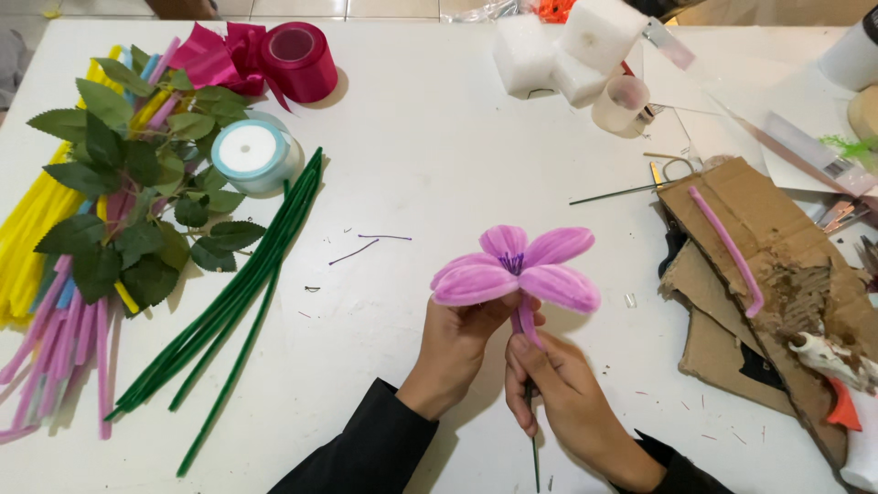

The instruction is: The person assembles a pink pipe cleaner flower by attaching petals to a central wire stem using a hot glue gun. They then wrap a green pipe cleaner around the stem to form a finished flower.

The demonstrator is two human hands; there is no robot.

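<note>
Pink pipe-cleaner flower (517, 270), held in both hands over the table's near edge, mid-assembly.

Left hand (455, 343): fingers closed under the petals, clamped on the flower's base. Right hand (558, 384): fingers pinched together on the thin dark stem (533, 444) and a loose pink strand just below the bloom. Judged step: fixing petals to stem; the next move calls for a firm hold at the base while the strand is wound tight. Flower: five fuzzy looped petals, purple centre. Near left edge: green pipe cleaners (238, 297), long, soft and bendable; matte fabric leaves (128, 197). Right edge: torn cardboard (777, 284), rough, glue-crusted.
</note>
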